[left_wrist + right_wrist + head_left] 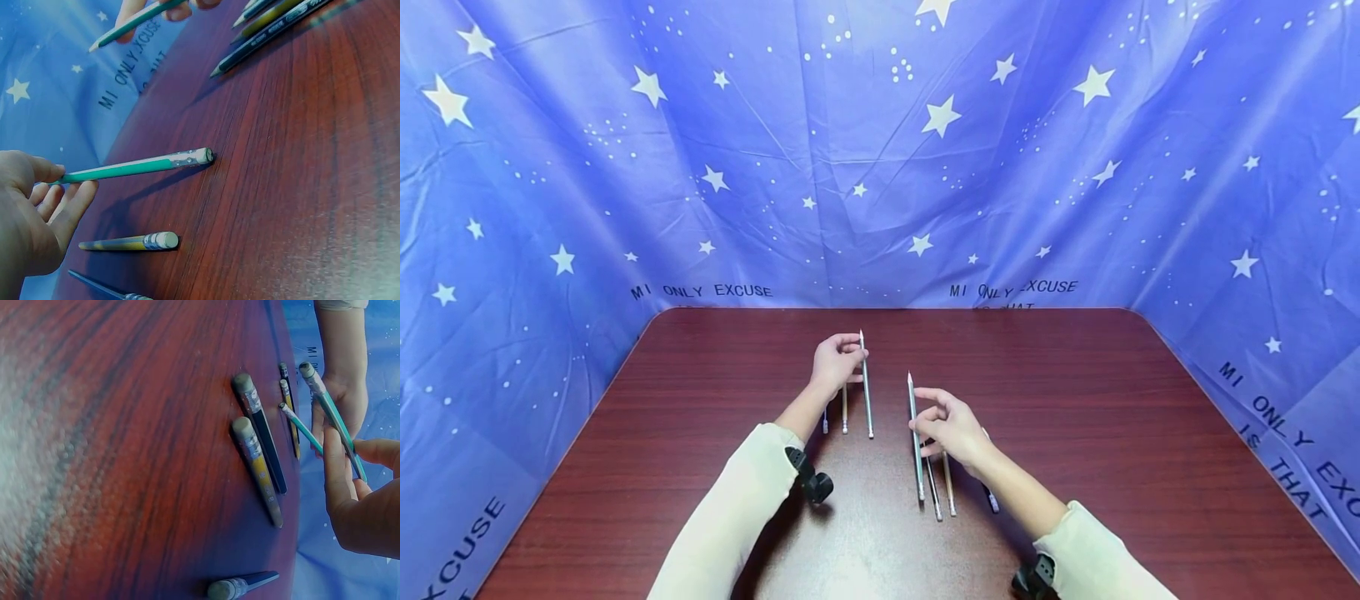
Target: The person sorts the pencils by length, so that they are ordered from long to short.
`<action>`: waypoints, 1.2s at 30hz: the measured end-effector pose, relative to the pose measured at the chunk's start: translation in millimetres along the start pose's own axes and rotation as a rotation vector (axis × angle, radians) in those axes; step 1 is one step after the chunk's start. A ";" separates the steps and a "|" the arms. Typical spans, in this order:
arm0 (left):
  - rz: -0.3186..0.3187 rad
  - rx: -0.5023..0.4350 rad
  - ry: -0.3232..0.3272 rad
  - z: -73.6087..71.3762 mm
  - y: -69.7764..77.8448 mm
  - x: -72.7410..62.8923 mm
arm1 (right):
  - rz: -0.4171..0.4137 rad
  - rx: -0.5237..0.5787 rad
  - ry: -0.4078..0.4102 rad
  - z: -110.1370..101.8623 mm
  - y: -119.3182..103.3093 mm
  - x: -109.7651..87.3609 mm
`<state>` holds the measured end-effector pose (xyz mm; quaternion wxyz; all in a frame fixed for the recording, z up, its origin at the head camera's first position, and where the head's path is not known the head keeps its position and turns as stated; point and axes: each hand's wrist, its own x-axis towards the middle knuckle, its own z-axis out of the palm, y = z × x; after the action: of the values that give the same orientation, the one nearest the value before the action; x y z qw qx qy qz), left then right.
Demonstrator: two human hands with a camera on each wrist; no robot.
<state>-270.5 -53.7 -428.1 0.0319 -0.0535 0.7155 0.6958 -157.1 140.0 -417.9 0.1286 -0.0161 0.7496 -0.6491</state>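
Observation:
My left hand (835,362) pinches a green pencil (867,392) between thumb and fingers, its white eraser end toward me and low over the table in the left wrist view. Beside and partly under that hand lie a yellow pencil (845,408) and a dark pencil (826,421). A second green pencil (916,442) is pinched in my right hand (951,429), its sharpened tip pointing away from me. Close to this hand lie a black pencil (265,434) and another yellow pencil (259,465). Farther right, partly hidden by the wrist, is another dark pencil (992,500).
The reddish-brown wooden table (700,467) reaches back to a blue curtain (820,167) printed with stars and lettering. Black wrist cameras sit at both pale sleeves (722,508).

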 end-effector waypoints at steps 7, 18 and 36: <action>-0.022 0.018 -0.005 1.9 -8.3 11.0 | 0.006 -0.009 0.000 -1.6 -1.2 -0.7; -0.044 0.082 0.000 5.8 -18.2 18.0 | 0.011 0.002 0.004 -2.2 0.1 -0.5; -0.028 0.229 0.000 12.9 -20.3 23.5 | 0.011 -0.005 -0.008 -2.7 0.5 -1.0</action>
<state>-291.8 -42.2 -451.4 0.0477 -0.0594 0.7896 0.6089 -156.7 142.8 -417.8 0.1352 -0.0147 0.7506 -0.6466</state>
